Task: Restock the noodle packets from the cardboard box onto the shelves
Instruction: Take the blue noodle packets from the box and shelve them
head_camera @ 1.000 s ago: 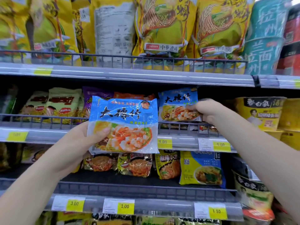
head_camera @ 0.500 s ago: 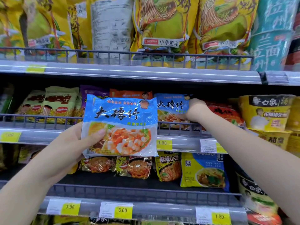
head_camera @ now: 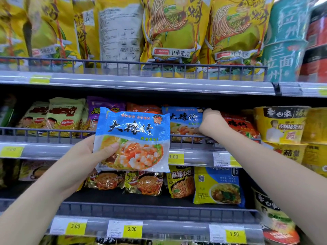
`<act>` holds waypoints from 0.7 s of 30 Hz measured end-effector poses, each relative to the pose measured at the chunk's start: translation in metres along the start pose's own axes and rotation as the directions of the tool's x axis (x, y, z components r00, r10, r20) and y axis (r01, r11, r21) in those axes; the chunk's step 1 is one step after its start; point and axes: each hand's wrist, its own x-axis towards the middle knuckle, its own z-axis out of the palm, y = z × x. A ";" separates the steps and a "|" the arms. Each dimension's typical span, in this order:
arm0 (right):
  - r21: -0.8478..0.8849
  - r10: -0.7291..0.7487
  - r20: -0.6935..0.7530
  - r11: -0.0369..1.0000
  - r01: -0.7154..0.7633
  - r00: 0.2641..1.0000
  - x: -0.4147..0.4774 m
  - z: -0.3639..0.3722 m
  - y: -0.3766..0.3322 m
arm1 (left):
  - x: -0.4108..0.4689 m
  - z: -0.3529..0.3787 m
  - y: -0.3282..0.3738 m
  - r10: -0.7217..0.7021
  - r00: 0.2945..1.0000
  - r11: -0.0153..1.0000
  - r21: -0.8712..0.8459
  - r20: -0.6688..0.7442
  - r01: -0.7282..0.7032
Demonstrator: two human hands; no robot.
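Note:
My left hand [head_camera: 83,156] holds a blue noodle packet [head_camera: 134,138] upright in front of the middle shelf [head_camera: 53,151], thumb across its lower left corner. A second blue noodle packet [head_camera: 184,122] of the same kind stands on that shelf behind the wire rail. My right hand [head_camera: 211,123] grips its right edge, reaching over the rail. The cardboard box is out of view.
Orange [head_camera: 143,107], purple [head_camera: 104,108] and red packets [head_camera: 238,124] flank the blue one on the shelf. Yellow cups [head_camera: 281,124] stand at the right. Large yellow bags [head_camera: 177,32] fill the top shelf. More packets [head_camera: 217,186] lie on the lower shelf.
My right hand has pushed the second blue packet further back onto the shelf, behind the rail, uncovering a red packet. The left hand has kept its packet nearly still.

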 end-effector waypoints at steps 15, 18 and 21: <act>0.545 -0.315 -0.225 0.744 0.387 0.922 -0.074 -0.015 0.016 | 0.039 0.015 0.020 0.107 0.994 0.994 0.018 -0.020 -0.107; 0.654 -0.317 -0.147 0.680 0.332 0.937 -0.073 -0.016 0.016 | 0.057 0.024 0.028 0.157 0.987 0.986 0.051 0.017 -0.158; 0.672 -0.326 -0.081 0.680 0.293 0.942 -0.070 -0.016 0.015 | 0.078 0.033 0.033 0.177 0.983 0.982 0.056 0.046 -0.179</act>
